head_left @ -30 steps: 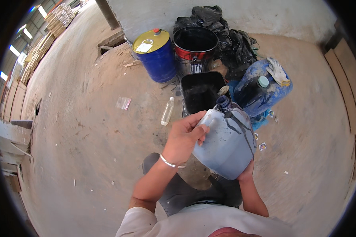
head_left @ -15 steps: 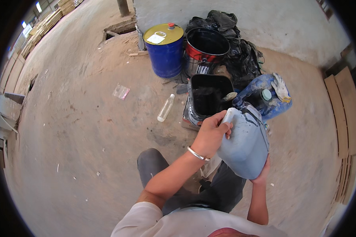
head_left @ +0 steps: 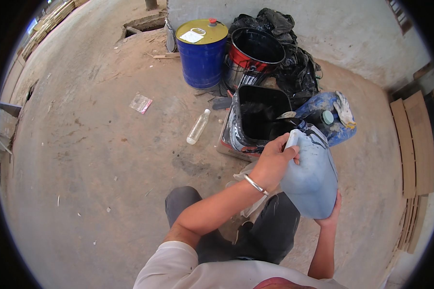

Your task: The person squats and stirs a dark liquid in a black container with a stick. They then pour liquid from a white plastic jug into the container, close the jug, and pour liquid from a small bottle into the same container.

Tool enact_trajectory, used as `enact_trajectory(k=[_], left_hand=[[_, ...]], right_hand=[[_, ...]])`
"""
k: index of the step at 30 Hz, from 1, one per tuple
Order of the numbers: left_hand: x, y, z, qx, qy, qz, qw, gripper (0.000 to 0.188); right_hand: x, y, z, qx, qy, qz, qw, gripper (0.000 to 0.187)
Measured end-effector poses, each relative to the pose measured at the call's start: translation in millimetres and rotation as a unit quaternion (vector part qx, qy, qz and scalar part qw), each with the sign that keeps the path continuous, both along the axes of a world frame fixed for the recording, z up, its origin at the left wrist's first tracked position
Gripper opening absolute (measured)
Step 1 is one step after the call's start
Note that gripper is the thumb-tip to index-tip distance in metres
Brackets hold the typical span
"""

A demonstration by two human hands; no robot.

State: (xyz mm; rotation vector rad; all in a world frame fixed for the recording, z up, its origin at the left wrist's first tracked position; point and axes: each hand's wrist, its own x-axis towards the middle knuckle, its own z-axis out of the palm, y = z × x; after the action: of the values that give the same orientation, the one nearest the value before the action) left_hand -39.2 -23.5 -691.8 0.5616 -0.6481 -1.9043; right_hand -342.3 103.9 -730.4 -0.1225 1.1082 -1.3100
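Note:
A pale grey-blue plastic jerrycan (head_left: pixel 309 179) is tilted with its dark-stained mouth at the rim of a square black bucket (head_left: pixel 235 126). My left hand (head_left: pixel 278 156), with a silver bangle at its wrist, is closed round the can's upper edge by the handle. Under the can's lower end, my right hand (head_left: pixel 331 214) supports it; most of its fingers are hidden behind the can. Something dark and glossy, like liquid, shows between the mouth and the bucket. A pale-ended tool (head_left: pixel 287 115) leans at the bucket's rim.
Behind stand a blue drum (head_left: pixel 202 62) with a yellow lid and a red-and-black bucket (head_left: pixel 248 60), beside black plastic bags (head_left: pixel 294 58). A stained blue container (head_left: pixel 340 130) with a glove (head_left: pixel 343 110) lies right. A clear bottle (head_left: pixel 198 127) and plastic packet (head_left: pixel 140 103) lie left.
The jerrycan and both hands have shifted slightly right in view. The can's mouth is now lower against the bucket, with a dark, liquid-like shape beside it.

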Motion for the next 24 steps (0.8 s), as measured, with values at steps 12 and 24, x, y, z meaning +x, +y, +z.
enact_trajectory(k=[12,24], left_hand=[[1.6,-1.3,-10.4,0.006,0.046,-0.005,0.999,0.035],[1.8,0.0,-14.4,0.046,0.044,0.017,0.998,0.041]], right_hand=[[7.9,10.1,6.8,0.017,0.015,-0.021,1.0,0.07],[12.7,13.0,16.5,0.032,0.011,-0.038,0.999,0.068]])
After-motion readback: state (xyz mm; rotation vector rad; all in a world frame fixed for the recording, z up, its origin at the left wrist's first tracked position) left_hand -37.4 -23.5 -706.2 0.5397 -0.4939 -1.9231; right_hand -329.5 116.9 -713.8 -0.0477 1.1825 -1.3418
